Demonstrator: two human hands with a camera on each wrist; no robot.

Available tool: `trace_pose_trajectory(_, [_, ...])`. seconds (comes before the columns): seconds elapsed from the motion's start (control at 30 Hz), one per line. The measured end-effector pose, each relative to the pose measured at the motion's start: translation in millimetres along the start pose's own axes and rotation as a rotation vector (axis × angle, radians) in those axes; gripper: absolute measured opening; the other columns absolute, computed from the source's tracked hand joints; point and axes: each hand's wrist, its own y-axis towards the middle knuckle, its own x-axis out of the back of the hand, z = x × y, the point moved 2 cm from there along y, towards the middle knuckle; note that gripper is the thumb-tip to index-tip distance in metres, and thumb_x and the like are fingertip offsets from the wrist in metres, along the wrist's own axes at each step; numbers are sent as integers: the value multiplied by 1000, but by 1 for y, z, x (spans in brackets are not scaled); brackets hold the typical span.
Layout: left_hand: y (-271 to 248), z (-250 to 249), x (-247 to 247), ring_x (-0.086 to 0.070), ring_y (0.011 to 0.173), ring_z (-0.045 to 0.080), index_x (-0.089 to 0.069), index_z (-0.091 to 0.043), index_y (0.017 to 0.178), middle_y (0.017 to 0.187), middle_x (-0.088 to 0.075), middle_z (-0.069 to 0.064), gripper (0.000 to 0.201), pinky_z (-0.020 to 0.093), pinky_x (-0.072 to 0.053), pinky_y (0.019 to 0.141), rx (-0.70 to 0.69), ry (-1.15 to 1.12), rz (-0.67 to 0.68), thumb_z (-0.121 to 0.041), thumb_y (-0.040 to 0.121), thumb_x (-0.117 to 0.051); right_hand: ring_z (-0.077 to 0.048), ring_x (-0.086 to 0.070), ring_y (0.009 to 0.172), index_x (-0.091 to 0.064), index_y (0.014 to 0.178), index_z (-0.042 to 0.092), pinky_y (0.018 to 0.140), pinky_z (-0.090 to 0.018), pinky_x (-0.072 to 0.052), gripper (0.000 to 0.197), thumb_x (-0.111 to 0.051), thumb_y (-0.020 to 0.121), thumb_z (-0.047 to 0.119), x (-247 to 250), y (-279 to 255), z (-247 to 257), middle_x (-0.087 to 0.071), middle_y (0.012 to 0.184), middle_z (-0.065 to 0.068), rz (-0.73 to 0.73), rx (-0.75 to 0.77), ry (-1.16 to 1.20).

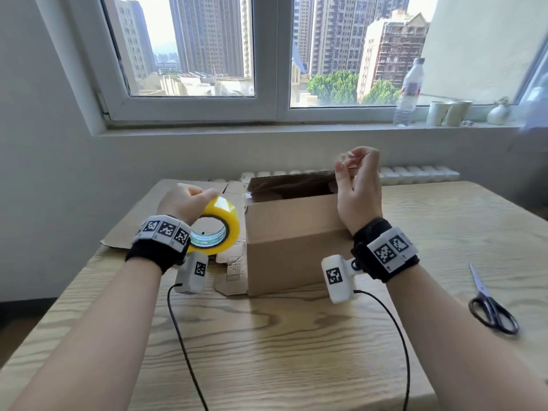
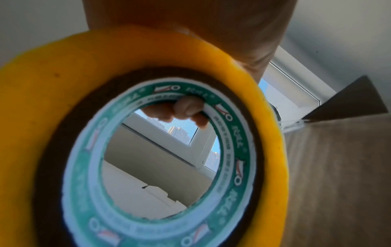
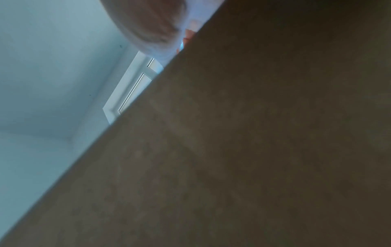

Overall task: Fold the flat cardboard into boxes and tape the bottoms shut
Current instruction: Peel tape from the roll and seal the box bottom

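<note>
An upright brown cardboard box (image 1: 296,241) stands mid-table, its top flaps open. My left hand (image 1: 204,194) grips a yellow tape roll (image 1: 218,225) just left of the box. In the left wrist view, fingers (image 2: 186,110) hook through the green core of the tape roll (image 2: 52,83), with the box (image 2: 338,167) beside it. My right hand (image 1: 345,161) is raised over the box's far right corner, its fingers pinching what looks like a clear tape end. The right wrist view is mostly filled by the box wall (image 3: 253,150).
Flat cardboard sheets (image 1: 148,209) lie under and behind the left hand, another (image 1: 231,271) against the box's left side. Black scissors (image 1: 492,310) lie at the right of the wooden table (image 1: 281,336). A water bottle (image 1: 410,90) and paper cups (image 1: 447,112) stand on the windowsill.
</note>
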Motion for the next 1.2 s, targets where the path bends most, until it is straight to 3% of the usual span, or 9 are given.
trace_pose_trajectory(0.1, [9,11,4,-54,69,27,-68,-3,78,73,-59,14,51,44,-46,71,2,-119,13,-52,71,-53,0,-55,85,-31,114,15,85,-30,-52,25,-52,102,23,-8,-1,-2,-43,95,13,72,-31,40])
trace_pose_trajectory(0.2, [16,25,4,-61,95,33,-76,-13,102,96,-66,17,51,48,-48,95,96,-410,109,-49,68,-63,-21,-65,92,-29,109,28,83,-51,-56,25,-47,99,41,-14,-4,-10,-46,97,14,90,-100,8])
trace_pose_trajectory(0.3, [18,28,6,-59,81,29,-79,-30,70,71,-68,2,30,40,-45,81,98,-572,96,-50,50,-70,-26,-69,88,-32,108,23,80,-52,-55,21,-49,102,35,-16,-2,-12,-48,94,11,103,-155,15])
trace_pose_trajectory(0.5, [-5,1,23,-65,55,9,-78,-21,64,63,-70,-9,19,21,-51,55,-73,-664,187,-35,52,-73,-24,-72,79,-37,108,12,63,-19,-53,12,-48,103,9,-14,6,-13,-45,92,7,116,-233,76])
trace_pose_trajectory(0.6, [-9,-6,30,-64,53,10,-78,-25,62,61,-69,-4,41,19,-50,50,-146,-612,319,-49,30,-87,-21,-74,73,-46,104,10,67,-31,-59,6,-51,103,13,-14,8,-11,-52,94,4,135,-305,106])
trace_pose_trajectory(0.7, [-14,-15,33,-53,44,10,-70,-21,51,50,-57,-3,26,21,-42,49,-224,-447,384,-38,63,-86,-13,-73,69,-53,103,14,72,-43,-60,2,-53,102,12,-11,13,-7,-59,87,5,87,-243,146])
trace_pose_trajectory(0.8, [-16,-23,36,-40,41,9,-58,-20,41,45,-43,-5,45,19,-32,45,-285,-270,278,-26,82,-78,-10,-72,76,-54,115,15,70,-31,-58,13,-51,103,14,-2,22,8,-63,87,3,-6,-40,121])
trace_pose_trajectory(0.93, [-20,-27,42,-48,42,6,-71,-23,50,47,-53,-8,22,15,-38,44,-256,-541,201,-41,57,-80,-19,-69,87,-58,105,22,75,-32,-58,10,-52,101,15,-2,27,33,-66,96,-4,-26,85,223])
trace_pose_trajectory(1.2, [-20,-21,39,-53,42,5,-71,-21,51,48,-56,-9,28,13,-41,45,-232,-754,326,-40,36,-85,-15,-59,75,-58,91,10,86,-33,-59,14,-50,101,3,-18,22,27,-55,81,-4,-77,-539,845])
